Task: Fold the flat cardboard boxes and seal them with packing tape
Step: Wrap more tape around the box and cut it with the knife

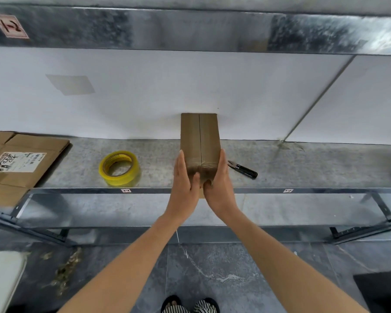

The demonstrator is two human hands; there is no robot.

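- Two striped slippers [190,306] show at the bottom edge on a dark stone floor [224,263]; the frame cuts them off at the toes.
- Both bare forearms reach up from there to one closed brown box [200,136], which lies lengthwise on a grey metal shelf [303,168] with its near end at the front edge.
- The left hand [185,184] lies flat on the box's left side, fingers straight and thumb on the near end.
- The right hand [219,184] does the same on the right side, so the box is pressed between the two palms.
- The hands cover most of the near end; glossy tape runs along the top seam.
- Whether the far end touches the white wall [145,98] cannot be told.
- One yellow roll of tape [120,168] lies on the shelf, left of the box and apart from it.
- One black-handled knife [244,170] lies just right of the box, its tip hidden behind the right hand.
- Flat cardboard [38,152] with one printed label [17,164] lies at the far left, cut off by the frame; the number of sheets is unclear.
- Two small stickers [125,190] sit on the shelf's front edge.
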